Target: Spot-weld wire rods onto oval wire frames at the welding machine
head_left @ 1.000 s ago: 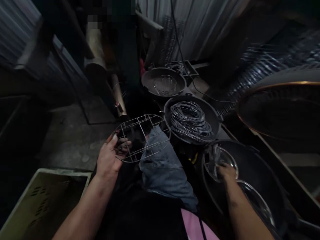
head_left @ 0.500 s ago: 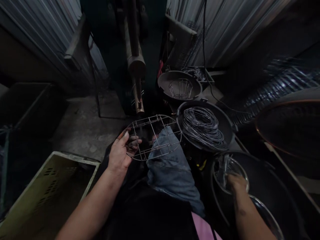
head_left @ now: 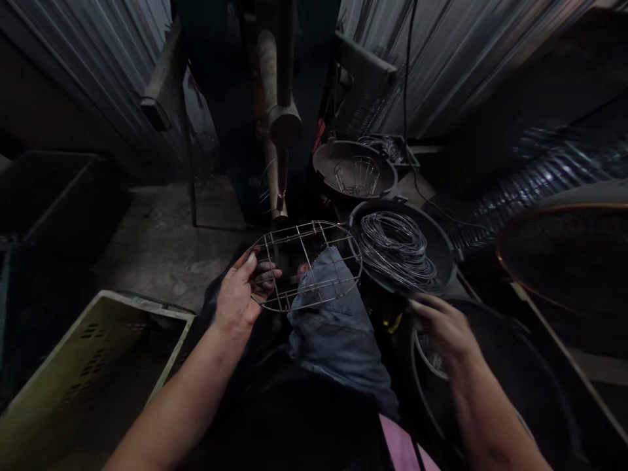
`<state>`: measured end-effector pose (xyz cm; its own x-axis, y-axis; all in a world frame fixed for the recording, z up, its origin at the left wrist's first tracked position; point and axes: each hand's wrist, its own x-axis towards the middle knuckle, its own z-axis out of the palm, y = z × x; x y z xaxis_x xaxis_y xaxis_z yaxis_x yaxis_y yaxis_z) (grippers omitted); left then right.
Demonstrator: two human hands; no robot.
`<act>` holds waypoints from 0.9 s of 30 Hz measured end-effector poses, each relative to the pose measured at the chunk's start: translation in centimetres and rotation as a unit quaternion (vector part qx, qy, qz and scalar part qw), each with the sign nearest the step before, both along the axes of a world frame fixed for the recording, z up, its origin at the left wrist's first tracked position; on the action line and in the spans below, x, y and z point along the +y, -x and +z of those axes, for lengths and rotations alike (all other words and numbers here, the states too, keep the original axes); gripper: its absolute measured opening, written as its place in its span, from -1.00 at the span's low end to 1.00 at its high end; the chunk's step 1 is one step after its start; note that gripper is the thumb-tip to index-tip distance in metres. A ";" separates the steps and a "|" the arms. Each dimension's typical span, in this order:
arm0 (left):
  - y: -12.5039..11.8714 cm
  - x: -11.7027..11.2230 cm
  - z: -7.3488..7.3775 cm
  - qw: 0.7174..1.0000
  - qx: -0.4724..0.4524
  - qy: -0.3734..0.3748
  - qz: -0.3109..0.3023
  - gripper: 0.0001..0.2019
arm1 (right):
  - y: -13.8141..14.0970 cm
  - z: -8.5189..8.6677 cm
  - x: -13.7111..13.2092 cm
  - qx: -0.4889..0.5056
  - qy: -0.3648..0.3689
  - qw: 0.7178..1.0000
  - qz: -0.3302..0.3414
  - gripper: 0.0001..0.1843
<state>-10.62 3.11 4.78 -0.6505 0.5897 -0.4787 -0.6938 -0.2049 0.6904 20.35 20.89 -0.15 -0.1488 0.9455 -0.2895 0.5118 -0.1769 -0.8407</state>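
Observation:
My left hand (head_left: 240, 288) is closed on the left rim of an oval wire rack (head_left: 301, 243), a ring crossed by several thin wires. The rack hangs tilted over my knee in blue denim (head_left: 338, 333), below the copper-coloured tip (head_left: 279, 210) of a machine's upright rod. My right hand (head_left: 449, 327) is above a big dark pan (head_left: 520, 373), its fingers drawn together and pointing left. Whatever those fingers hold is too small and blurred to make out. Beneath that hand, a round metal dish (head_left: 426, 356) in the pan is partly hidden.
A coil of wire (head_left: 397, 252) lies in a second pan (head_left: 444, 229). Behind it, another pan (head_left: 326, 154) holds a small wire basket (head_left: 357, 175). A yellow plastic crate (head_left: 53, 386) stands at lower left. Stacked wire pieces (head_left: 554, 173) shine at right.
My right hand has come up out of the dish in the big pan and moved left and away from me. My left hand keeps the wire rack nearly in place.

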 end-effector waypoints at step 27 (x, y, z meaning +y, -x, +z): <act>0.3 -3.2 0.8 0.999 -0.017 -0.014 0.028 -0.80 | 19.0 1.5 -6.8 0.335 0.425 0.778 0.321 -0.79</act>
